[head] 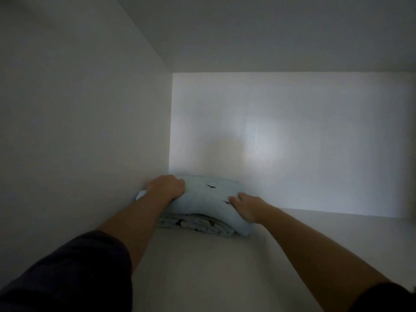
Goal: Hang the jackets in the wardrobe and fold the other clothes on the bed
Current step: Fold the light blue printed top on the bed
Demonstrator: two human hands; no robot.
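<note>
Head view: a folded pale-blue cloth garment [209, 199] with small dark marks lies on the white wardrobe shelf [202, 266], in its far left corner, touching the white left side wall [78, 109]. The left hand [166, 188] grips its left end, fingers curled over the top. The right hand [247, 207] grips its near right edge, thumb on top. A dark sleeve [67, 273] covers the left upper arm.

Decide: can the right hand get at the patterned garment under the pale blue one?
Probably yes: the right hand holds the pale blue garment; the patterned garment beneath shows an uncovered front edge.
</note>
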